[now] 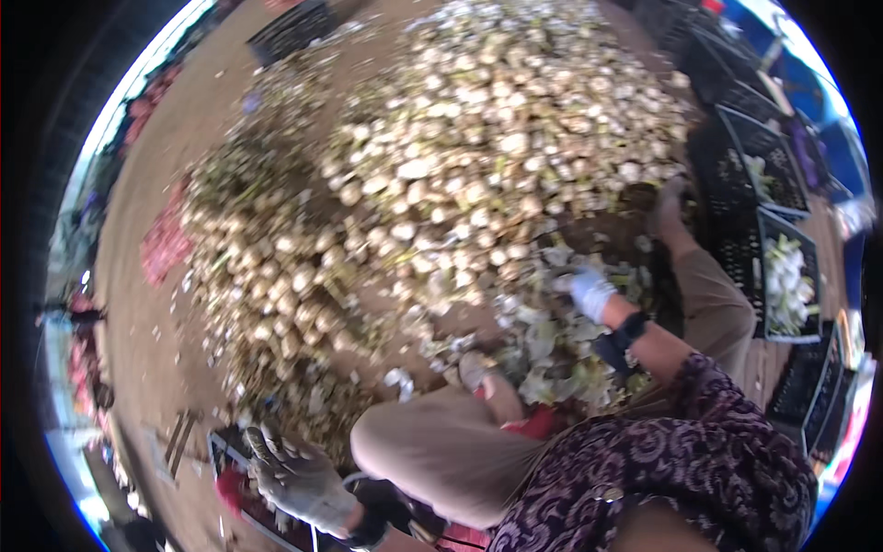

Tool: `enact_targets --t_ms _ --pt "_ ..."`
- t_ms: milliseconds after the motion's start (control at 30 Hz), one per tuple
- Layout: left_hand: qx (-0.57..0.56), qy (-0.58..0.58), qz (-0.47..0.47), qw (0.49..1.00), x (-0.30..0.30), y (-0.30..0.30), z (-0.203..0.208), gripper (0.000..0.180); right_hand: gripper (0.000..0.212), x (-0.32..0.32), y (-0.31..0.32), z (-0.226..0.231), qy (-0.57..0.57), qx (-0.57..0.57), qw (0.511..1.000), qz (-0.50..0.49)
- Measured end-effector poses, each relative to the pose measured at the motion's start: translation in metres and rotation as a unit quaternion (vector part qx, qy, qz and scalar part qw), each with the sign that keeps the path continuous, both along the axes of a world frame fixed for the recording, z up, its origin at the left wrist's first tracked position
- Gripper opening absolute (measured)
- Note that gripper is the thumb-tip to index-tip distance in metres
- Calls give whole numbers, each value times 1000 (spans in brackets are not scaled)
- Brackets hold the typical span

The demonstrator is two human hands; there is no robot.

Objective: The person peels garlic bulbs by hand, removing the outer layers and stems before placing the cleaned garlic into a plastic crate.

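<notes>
My left hand (299, 480), in a dirty pale work glove, is at the lower left with its fingers spread and nothing in them. It hovers over a dark-rimmed crate (217, 449) that holds something red (230, 489). My right hand (590, 293), in a white glove, reaches over loose pale peels (543, 336) in front of me. Motion smears its fingers, so whether they grip anything is unclear. Beyond it spreads a large heap of whitish bulbs (478, 138) with dry stalks, which look like garlic. A second heap of bulbs (285, 276) lies to the left.
My bent legs (441, 451) fill the lower middle. Black plastic crates line the right side; one crate (762, 267) contains white stalked bulbs (786, 281). A red mesh sack (167, 241) lies on the brown floor (138, 340) at left. Another dark crate (291, 32) stands far off.
</notes>
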State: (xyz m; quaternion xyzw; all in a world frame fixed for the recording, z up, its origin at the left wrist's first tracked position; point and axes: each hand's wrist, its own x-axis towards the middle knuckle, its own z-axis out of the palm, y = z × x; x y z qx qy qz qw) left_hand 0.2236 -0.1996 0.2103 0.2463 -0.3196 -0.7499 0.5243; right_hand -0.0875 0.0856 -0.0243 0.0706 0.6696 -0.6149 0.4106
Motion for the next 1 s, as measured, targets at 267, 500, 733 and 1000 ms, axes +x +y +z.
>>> enact_targets --t_ms 267,500,733,1000 --pt "264 -31 -285 921 -189 85 -75 23 32 -47 -33 -56 353 277 873 190" --pt "193 -175 -303 917 -206 97 -121 20 38 -65 -60 -91 314 345 830 307" --pt "-164 -382 -357 837 -208 120 -201 43 23 -33 -39 19 63 -39 997 27" --pt "-28 -295 -388 873 -222 160 -154 43 47 1 -5 65 140 -72 987 -42"
